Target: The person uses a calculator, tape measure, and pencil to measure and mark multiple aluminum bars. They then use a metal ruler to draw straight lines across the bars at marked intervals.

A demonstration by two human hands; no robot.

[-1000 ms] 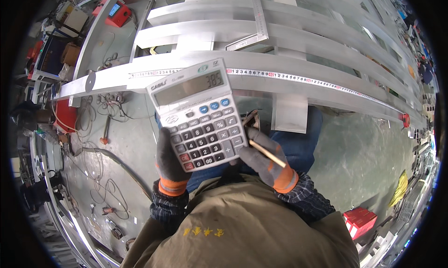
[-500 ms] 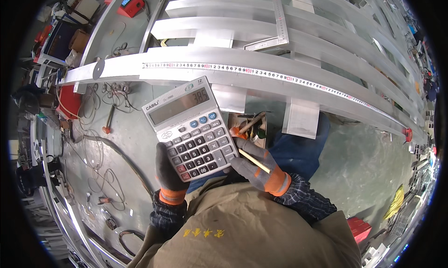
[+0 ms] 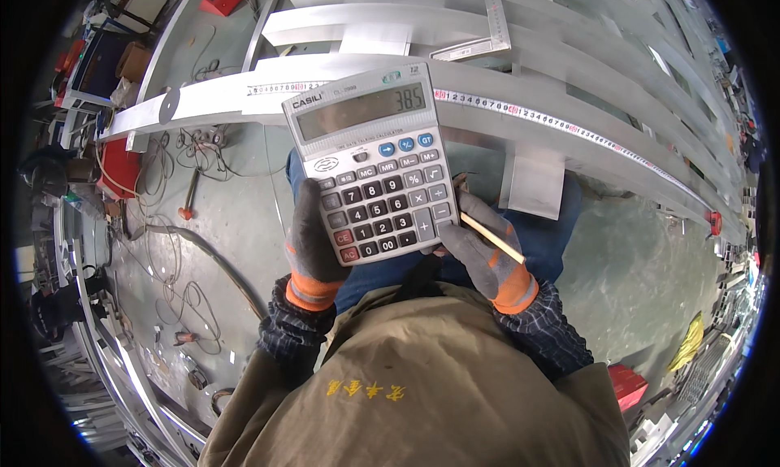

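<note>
A silver desk calculator (image 3: 374,166) is held up in front of me, its screen showing digits. My left hand (image 3: 314,243), in a grey and orange work glove, grips the calculator's lower left edge. On the lower right edge my right hand (image 3: 487,251), gloved the same way, is closed round it. A thin pale stick like a pencil (image 3: 492,238) is held in the right hand too, pointing down and right. Behind the calculator a tape measure (image 3: 536,120) lies stretched along a metal beam (image 3: 211,97); the calculator covers part of its scale.
A metal square (image 3: 475,48) rests on the parallel metal bars beyond. A hammer (image 3: 190,195), cables and a hose (image 3: 203,256) lie on the floor to the left. At the lower right are a red box (image 3: 627,387) and a yellow cloth-like item (image 3: 687,343).
Both hands have lifted the calculator up and to the right, and it is less tilted. It now covers part of the tape measure. The screen's digits look the same.
</note>
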